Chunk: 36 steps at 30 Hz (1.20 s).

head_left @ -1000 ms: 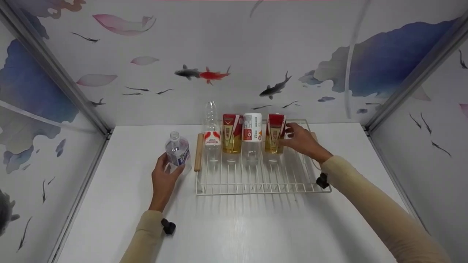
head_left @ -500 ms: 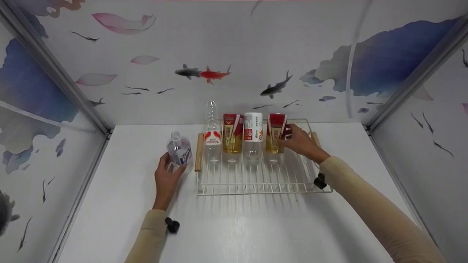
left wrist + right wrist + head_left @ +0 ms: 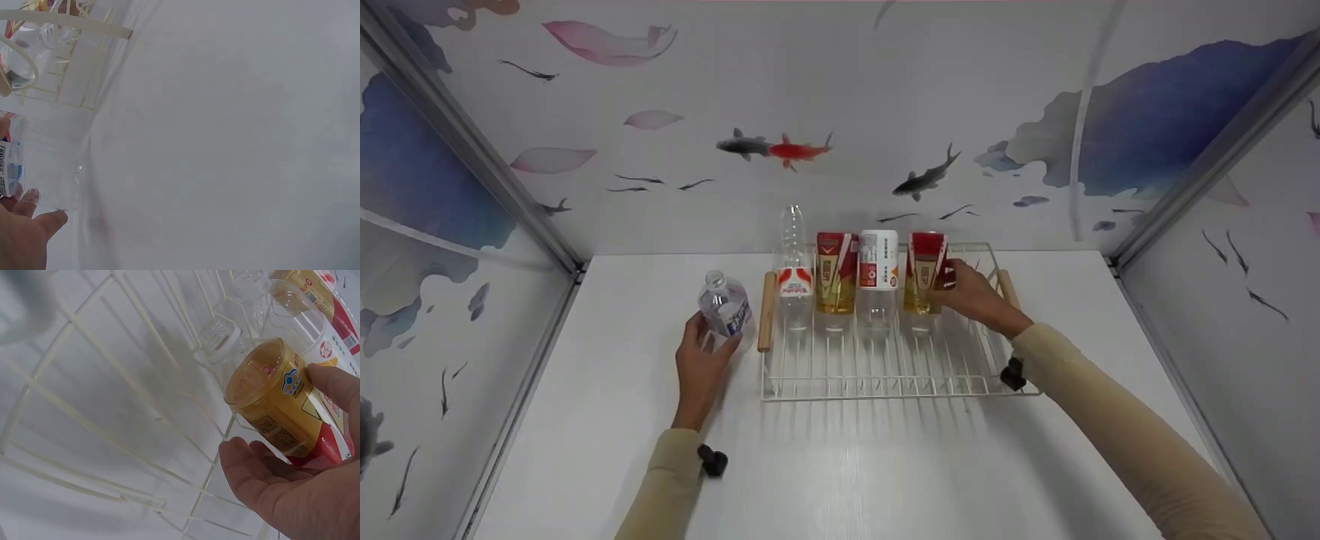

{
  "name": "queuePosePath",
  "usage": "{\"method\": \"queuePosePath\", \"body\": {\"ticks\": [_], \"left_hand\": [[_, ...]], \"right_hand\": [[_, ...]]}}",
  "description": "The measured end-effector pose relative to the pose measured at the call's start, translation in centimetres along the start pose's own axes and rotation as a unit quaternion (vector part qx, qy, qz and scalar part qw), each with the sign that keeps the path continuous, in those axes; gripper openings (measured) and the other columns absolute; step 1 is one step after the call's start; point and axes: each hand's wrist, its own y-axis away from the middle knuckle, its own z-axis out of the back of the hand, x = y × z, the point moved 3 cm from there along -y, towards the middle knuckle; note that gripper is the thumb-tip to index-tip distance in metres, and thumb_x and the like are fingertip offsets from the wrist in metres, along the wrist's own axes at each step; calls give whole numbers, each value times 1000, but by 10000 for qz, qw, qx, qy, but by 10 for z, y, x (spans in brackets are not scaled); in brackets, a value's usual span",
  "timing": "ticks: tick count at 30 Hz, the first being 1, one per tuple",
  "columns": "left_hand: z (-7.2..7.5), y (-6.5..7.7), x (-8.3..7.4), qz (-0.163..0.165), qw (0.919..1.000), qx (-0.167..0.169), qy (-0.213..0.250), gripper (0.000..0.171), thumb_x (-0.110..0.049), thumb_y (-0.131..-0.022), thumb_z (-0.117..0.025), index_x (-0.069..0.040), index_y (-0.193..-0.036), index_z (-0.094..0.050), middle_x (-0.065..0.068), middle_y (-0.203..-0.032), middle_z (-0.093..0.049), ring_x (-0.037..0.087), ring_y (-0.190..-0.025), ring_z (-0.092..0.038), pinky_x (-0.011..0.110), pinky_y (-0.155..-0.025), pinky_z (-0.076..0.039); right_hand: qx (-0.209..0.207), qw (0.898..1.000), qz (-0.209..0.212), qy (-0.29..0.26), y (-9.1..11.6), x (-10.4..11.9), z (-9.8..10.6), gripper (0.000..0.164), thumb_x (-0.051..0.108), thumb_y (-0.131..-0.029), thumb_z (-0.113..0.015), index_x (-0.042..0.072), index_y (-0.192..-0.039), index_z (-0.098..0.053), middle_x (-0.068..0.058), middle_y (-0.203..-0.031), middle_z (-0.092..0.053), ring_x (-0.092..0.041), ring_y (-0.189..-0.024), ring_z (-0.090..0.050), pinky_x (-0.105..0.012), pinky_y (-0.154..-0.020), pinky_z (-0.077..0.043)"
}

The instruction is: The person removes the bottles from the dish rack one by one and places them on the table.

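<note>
My left hand (image 3: 705,367) grips a clear plastic bottle (image 3: 726,307) with a blue and purple label, which stands upright and uncapped on the table just left of a white wire rack (image 3: 900,386). In the left wrist view, this bottle's clear base (image 3: 53,169) lies between thumb and fingers. On the rack's right side, my right hand (image 3: 979,296) holds a red and gold bottle (image 3: 924,274) that stands neck down. The right wrist view shows the thumb on the label of the red and gold bottle (image 3: 287,399), with the fingers along its other side.
Left of the held bottle in the rack, a row stands neck down or upright: a white-labelled bottle (image 3: 877,262), another red and gold bottle (image 3: 836,274), and a tall clear bottle (image 3: 795,281). Wooden handles (image 3: 767,311) flank the rack. Patterned walls (image 3: 840,90) enclose the white table (image 3: 840,465).
My right hand has moved slightly left and closer around the red and gold bottle. My left hand and its bottle have barely shifted. The other bottles stay in place.
</note>
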Motion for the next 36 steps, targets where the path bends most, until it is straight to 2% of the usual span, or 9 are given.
{"method": "queuePosePath", "body": {"ticks": [5, 12, 19, 23, 26, 36], "left_hand": [[0, -1, -1, 76, 10000, 32, 39, 79, -17, -100, -83, -8, -166, -42, 14, -169, -48, 34, -161, -40, 49, -131, -35], [-1, 0, 0, -16, 10000, 57, 26, 78, -18, -101, -83, -8, -166, -41, 15, -169, -47, 34, -161, -41, 50, -131, -34], [-2, -3, 0, 35, 9997, 153, 177, 77, -13, -101, -81, -7, -166, -40, 16, -171, -45, 35, -162, -37, 51, -133, -31], [-2, -4, 0, 135, 9993, 310, 161, 83, -14, -101, -82, -7, -169, -34, 16, -174, -39, 36, -164, -33, 50, -134, -28], [1, -3, -1, 178, 9990, 394, 86, 87, -16, -101, -82, -9, -170, -30, 14, -176, -34, 36, -165, -31, 52, -134, -27], [17, 8, -12, 60, 9982, 489, -348, 87, -23, -102, -82, -9, -170, -31, 14, -174, -37, 37, -161, -37, 58, -131, -31]], "right_hand": [[117, 9997, -8, -198, 0, -2, -1, 81, 28, -104, -76, -7, -164, -33, -30, -156, -53, -45, -143, -55, -58, -113, -53], [264, 9981, -54, -553, -1, -4, -3, 81, 27, -104, -76, -7, -163, -33, -29, -154, -54, -43, -142, -56, -57, -113, -54], [240, 9972, -32, -709, 1, -1, -3, 81, 24, -104, -76, -8, -163, -32, -29, -152, -53, -42, -140, -57, -55, -114, -54], [109, 9975, -31, -697, 4, 3, -2, 80, 24, -103, -76, -8, -162, -33, -29, -148, -54, -41, -137, -58, -54, -114, -54], [24, 9976, -28, -685, 7, 6, 0, 81, 25, -103, -77, -7, -163, -32, -29, -149, -54, -41, -137, -58, -55, -114, -54], [-153, 9975, -72, -690, 20, 12, 13, 86, 29, -100, -81, -5, -163, -34, -26, -149, -55, -39, -137, -56, -56, -115, -53]]}}
